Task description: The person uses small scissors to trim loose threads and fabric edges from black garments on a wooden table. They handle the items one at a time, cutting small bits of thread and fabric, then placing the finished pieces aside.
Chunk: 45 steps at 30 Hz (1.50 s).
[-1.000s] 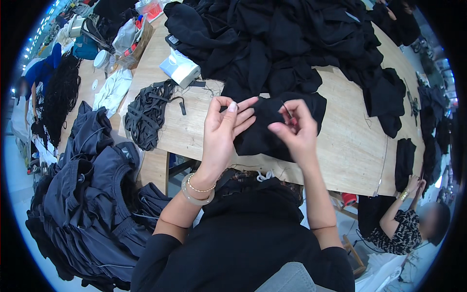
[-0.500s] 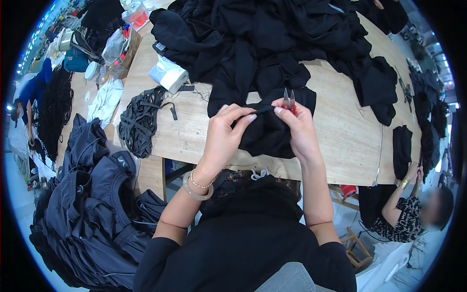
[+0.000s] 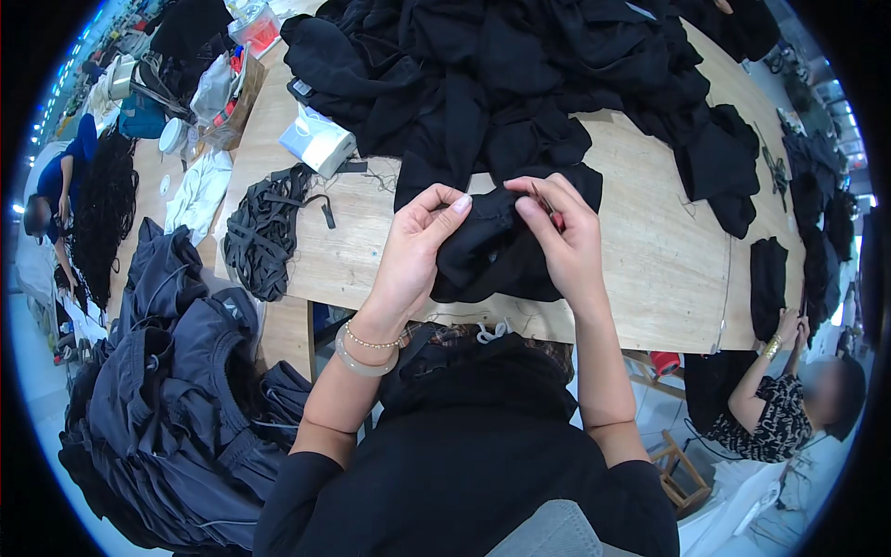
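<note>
Over the near edge of the table I hold up a piece of a black garment [image 3: 481,232]. My left hand [image 3: 416,243] pinches its left edge between thumb and fingers. At the upper right of the same piece, the fingers and thumb of my right hand [image 3: 566,232] are closed on the cloth. Red-handled thread snips [image 3: 557,221] are tucked in my right hand, mostly hidden by the fingers. More of the black cloth hangs below and lies on the table behind my hands.
A large heap of black garments [image 3: 445,84] covers the table's far side. Left of my hands lie a white-and-blue packet [image 3: 317,144] and a tangle of dark strips [image 3: 264,237]. Dark grey garments [image 3: 176,399] pile at lower left. A co-worker [image 3: 766,408] handles black cloth at right.
The black piece has been turned and opened out, its edge now raised between my hands. My left hand moved slightly left. The snips' blades, upright before, are now turned and mostly hidden.
</note>
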Tool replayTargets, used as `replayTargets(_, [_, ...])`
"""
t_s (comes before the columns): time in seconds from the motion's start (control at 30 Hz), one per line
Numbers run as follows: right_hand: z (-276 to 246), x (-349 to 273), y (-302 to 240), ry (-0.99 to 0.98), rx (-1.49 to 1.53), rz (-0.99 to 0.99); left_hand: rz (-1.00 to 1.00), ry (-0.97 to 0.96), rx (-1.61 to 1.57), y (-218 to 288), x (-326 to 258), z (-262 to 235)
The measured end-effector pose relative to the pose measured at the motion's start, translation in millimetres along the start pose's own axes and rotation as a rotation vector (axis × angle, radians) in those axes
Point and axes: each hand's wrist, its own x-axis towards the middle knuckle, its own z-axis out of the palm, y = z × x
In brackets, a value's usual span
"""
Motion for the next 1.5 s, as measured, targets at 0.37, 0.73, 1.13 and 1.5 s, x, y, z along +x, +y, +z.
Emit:
replayTargets(0.37, [2.3,8.6,-12.6,0.02,-0.012,-0.095,0.193,-0.022,0.703,8.8,-4.4,11.5])
replayTargets(0.73, [-8.8,17.9,-22.4,-0.06,0.225,0.11,0.253,0.027,0.662,15.2,-6.3,15.6])
replayTargets(1.13, [-27.7,0.4,-17.3,-0.29,0.015,0.067,0.199,-0.003,0.543,9.2,-4.6,15.9])
replayTargets(1.5, [-18.5,-2.2,-5.5,-0.352,0.19,0.098,0.1,-0.099,0.431,10.4,-4.7,15.8])
